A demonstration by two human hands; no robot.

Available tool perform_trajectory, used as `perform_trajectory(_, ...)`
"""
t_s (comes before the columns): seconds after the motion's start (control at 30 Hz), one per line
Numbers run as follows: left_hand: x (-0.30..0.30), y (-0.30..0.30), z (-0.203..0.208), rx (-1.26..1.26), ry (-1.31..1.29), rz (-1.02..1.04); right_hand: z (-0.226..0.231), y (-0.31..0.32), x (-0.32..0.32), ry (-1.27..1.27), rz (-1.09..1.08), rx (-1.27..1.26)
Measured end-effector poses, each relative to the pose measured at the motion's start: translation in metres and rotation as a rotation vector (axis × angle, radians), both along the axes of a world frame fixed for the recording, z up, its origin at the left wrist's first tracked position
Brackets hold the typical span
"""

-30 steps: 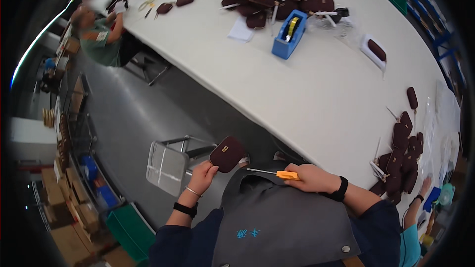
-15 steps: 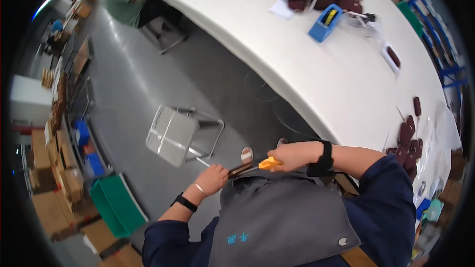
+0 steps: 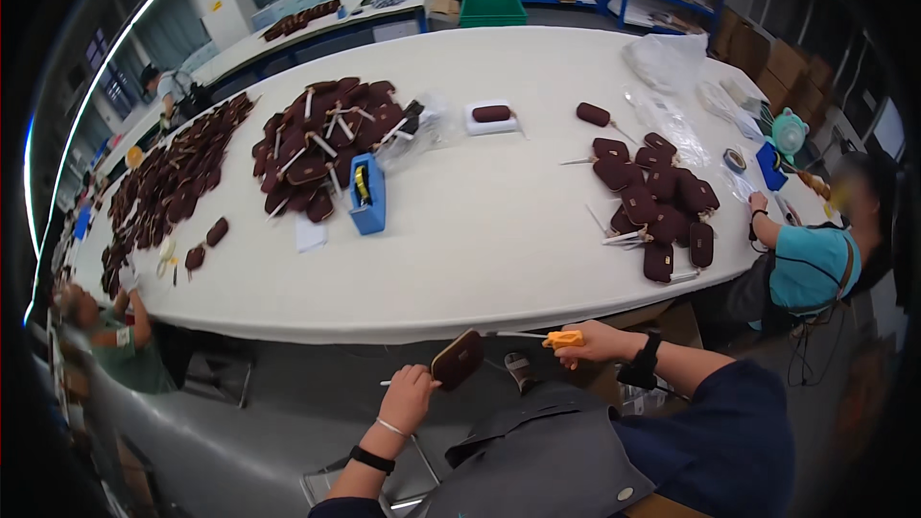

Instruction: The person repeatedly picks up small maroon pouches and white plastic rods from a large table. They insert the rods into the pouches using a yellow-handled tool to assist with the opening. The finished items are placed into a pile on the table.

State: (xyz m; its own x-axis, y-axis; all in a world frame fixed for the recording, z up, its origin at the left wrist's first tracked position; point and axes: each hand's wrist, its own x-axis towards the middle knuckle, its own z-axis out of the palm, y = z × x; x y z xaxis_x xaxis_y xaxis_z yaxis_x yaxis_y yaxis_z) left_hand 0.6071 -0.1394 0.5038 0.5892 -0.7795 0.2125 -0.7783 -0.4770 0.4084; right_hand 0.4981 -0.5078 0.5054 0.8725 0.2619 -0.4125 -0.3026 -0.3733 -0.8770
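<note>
In front of my lap, my left hand (image 3: 410, 398) is closed on a small maroon zip pouch (image 3: 458, 362), gripping it at its lower left end. A white stick-like piece pokes out to the left of those fingers. My right hand (image 3: 606, 342) grips an orange-handled tool (image 3: 564, 339). A thin pale length runs from the tool toward the pouch's upper edge; whether it touches cannot be made out, nor can the tool's exact kind. Both hands are off the table, just beyond its near edge.
On the white table (image 3: 441, 259) lie a pouch heap (image 3: 331, 139), a smaller pile (image 3: 662, 197) and a blue tape dispenser (image 3: 367, 197). One pouch rests on a white block (image 3: 491, 125). People sit at left and right. A folding chair (image 3: 321, 484) stands low by my left arm.
My view has swung up and right, bringing the whole table in. The pouch is now raised and shows its broad face. Both hands keep their holds.
</note>
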Motion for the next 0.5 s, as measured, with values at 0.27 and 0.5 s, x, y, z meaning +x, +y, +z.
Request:
perform_trajectory(0.27,0.109,-0.303,-0.009,-0.319,0.443,-0.168,-0.022,-0.109,-0.081,-0.001,-1.013,0.139)
perform_trajectory(0.5,0.145,-0.426,-0.009,-0.195,0.466,-0.408,-0.056,-0.134,-0.08,-0.092,-1.14,0.164)
